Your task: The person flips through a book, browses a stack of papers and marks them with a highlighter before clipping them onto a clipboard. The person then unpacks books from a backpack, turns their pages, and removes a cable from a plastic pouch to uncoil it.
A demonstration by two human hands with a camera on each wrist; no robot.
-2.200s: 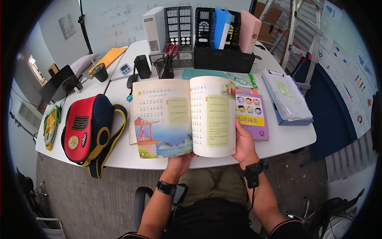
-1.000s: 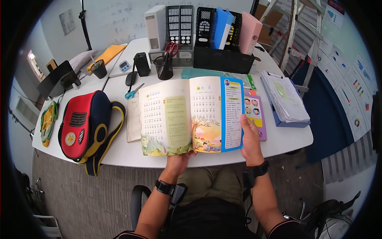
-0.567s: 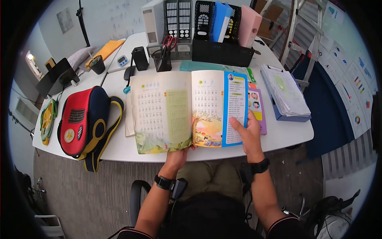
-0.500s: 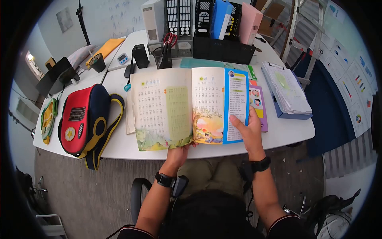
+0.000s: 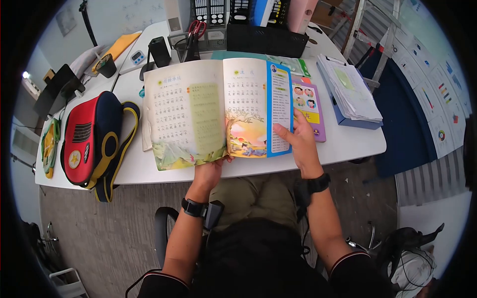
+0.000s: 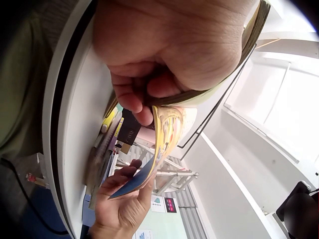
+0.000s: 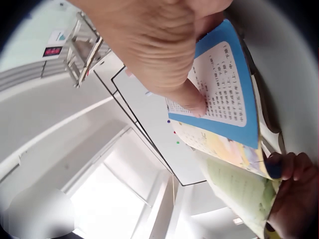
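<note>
Open picture book point(image 5: 218, 111) above both wrists, left hand point(image 5: 211, 169) pinching its bottom edge at the spine, right hand point(image 5: 297, 141) – thumb on the blue-bordered page, fingers behind – purple booklet point(image 5: 309, 107) just beyond

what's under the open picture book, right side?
A purple children's book sticks out from under the open picture book beside the right hand. Its left part is covered, as is anything else beneath.

A red backpack point(image 5: 92, 141) lies on the white bench point(image 5: 348, 144) at the left. A purple booklet point(image 5: 309, 107) and a stack of papers point(image 5: 350, 92) lie at the right. Behind stand a black file rack point(image 5: 263, 39), a scissor cup point(image 5: 191, 47) and a timer point(image 5: 137, 58).
</note>
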